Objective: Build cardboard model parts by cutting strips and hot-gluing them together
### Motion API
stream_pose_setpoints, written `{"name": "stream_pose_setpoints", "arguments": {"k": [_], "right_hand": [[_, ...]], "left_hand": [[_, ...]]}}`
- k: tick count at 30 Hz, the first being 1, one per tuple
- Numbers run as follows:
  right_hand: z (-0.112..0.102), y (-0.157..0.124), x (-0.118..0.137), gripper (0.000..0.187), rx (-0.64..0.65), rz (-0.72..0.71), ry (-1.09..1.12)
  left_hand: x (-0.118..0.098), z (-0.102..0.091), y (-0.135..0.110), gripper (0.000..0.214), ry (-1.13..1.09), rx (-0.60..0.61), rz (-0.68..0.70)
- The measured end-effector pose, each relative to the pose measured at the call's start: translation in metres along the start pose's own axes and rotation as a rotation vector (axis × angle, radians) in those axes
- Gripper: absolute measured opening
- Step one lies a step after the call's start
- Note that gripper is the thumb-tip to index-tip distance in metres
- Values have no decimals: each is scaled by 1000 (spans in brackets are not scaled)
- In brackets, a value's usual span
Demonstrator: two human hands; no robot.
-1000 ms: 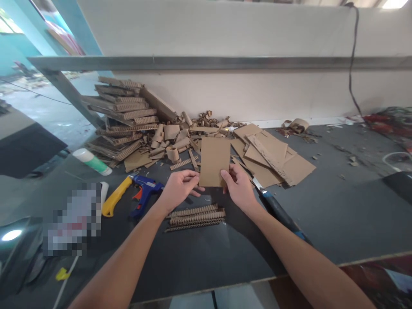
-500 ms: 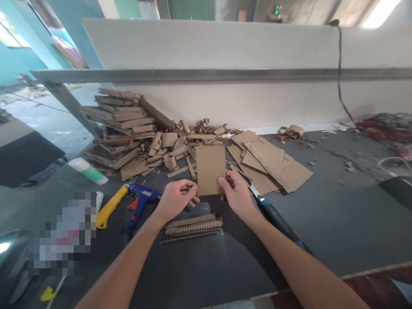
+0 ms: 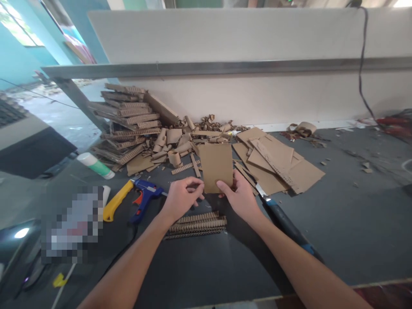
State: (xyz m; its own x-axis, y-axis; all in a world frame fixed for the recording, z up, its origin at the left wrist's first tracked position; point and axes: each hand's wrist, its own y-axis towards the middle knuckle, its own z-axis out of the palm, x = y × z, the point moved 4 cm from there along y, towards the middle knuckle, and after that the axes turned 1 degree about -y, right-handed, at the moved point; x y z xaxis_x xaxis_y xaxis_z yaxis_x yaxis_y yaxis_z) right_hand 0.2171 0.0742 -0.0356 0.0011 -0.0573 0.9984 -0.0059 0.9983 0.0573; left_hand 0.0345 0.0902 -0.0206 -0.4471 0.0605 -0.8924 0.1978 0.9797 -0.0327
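the dark tabletop (image 3: 347, 223) is the biggest thing here, and on its far left leans a stack of cardboard (image 3: 135, 111) with ridged edges. to the right of centre lie flat cardboard sheets (image 3: 277, 159), overlapping, and between them and the stack spreads a heap of curled scraps (image 3: 175, 141). a knife (image 3: 289, 225) with a dark handle rests just beside the right forearm, its bare blade pointing toward the sheets; a blue and yellow glue gun (image 3: 146, 193) lies left of the left hand. the right hand (image 3: 240, 193) pinches the cardboard piece (image 3: 217, 167) near its lower right corner, thumb flat on the near face and fingers behind. the left hand (image 3: 183, 193) has its thumb and forefinger tips drawn together at the lower left edge, though i cannot tell whether they grip it. nearer the wearer, below the hands, is a small row of corrugated strips (image 3: 198, 225). the piece itself sits between the two hands, face turned toward the wearer. it should be light and fairly stiff, dry rather than slippery, but likely to crease or dent under a hard squeeze, with corners the weakest part. a gentle hold on opposite side edges, thumbs on the face, would probably keep it flat.
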Motion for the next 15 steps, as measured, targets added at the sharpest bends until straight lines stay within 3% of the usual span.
{"name": "stream_pose_setpoints", "arguments": {"k": [15], "right_hand": [[3,1,-4,26,30,-45,28]], "left_hand": [[-5,4,-3,12,28,-64,29]]}}
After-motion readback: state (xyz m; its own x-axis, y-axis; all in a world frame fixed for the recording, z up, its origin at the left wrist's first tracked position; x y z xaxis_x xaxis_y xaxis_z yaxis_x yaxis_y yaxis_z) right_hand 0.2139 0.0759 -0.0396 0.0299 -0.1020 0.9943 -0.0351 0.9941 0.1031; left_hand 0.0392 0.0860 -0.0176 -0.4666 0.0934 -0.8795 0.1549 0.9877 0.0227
